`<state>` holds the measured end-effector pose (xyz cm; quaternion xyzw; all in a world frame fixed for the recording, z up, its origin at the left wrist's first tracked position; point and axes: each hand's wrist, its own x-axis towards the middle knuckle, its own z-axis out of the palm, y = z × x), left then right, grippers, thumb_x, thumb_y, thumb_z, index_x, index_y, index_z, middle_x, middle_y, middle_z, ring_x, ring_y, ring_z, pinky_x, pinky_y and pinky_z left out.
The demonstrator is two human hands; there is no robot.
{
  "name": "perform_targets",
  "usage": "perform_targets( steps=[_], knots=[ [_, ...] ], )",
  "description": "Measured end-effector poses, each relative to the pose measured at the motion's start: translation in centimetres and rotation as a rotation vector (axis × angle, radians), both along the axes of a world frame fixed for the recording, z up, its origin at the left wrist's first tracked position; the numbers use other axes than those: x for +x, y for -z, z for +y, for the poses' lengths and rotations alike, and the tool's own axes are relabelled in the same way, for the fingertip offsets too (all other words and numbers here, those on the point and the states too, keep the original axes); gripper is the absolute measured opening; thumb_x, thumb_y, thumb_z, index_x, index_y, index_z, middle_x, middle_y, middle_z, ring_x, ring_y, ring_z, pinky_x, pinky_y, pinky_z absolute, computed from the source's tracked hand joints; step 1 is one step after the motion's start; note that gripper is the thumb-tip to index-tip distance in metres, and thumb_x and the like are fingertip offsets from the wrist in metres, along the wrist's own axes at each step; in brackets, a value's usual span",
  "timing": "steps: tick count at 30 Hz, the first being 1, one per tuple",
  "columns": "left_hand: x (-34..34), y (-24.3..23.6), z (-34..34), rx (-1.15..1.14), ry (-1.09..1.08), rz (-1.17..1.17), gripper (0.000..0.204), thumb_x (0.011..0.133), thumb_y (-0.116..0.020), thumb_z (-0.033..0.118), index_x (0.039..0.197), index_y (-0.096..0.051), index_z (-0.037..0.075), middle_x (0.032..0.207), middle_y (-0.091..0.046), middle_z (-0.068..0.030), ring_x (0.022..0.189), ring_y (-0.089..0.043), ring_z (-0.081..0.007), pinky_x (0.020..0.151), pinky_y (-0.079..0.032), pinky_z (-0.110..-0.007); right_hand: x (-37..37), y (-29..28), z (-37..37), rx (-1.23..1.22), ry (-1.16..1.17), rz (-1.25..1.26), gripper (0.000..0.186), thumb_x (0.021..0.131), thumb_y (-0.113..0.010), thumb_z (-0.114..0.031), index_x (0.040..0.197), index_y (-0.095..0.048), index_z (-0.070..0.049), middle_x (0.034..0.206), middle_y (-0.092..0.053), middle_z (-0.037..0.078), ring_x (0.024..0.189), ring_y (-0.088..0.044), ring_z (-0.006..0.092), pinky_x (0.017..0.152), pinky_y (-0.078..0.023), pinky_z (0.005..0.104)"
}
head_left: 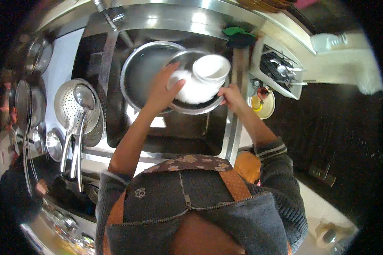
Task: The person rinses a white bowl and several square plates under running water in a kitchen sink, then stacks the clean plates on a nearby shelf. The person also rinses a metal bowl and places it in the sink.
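A steel basin (pixel 198 111) holding white bowls is raised over the sink, overlapping a larger steel basin (pixel 124 80) of cloudy water. On the basin's right rim, the fingers of my right hand (pixel 232 98) are closed. My left hand (pixel 162 90) reaches over its left side, thumb and fingers bent around the edge of a blurred white bowl (pixel 184 81). A stack of white bowls (pixel 211 70) stands at the basin's right, touched by neither hand as far as I can see. Motion smears the left fingertips somewhat.
Left of the dark sink (pixel 178 138) lie a perforated strainer (pixel 66 102) and a steel ladle (pixel 84 95). The faucet (pixel 110 19) is at the back left. To the right stand a utensil tray (pixel 281 68) and a small pale bowl (pixel 267 109). A green cloth (pixel 238 31) lies behind.
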<state>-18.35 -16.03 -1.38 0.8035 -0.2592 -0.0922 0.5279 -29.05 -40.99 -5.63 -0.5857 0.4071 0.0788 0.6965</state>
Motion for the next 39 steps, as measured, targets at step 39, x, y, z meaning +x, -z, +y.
perform_targets(
  steps=[39],
  knots=[
    [-3.2,19.7,7.2,-0.156,-0.393,0.955,0.049,0.077,-0.066,0.044,0.101,-0.063,0.001,0.094,-0.064,-0.0101,0.088,-0.061,-0.0218,0.072,-0.048,-0.038,14.4,-6.8,7.3,-1.247,-0.398,-0.53,0.045,0.069,-0.062,-0.005,0.114,-0.06,-0.004,0.078,-0.067,0.007,0.064,-0.062,0.0198,0.058,-0.048,0.027]
  ],
)
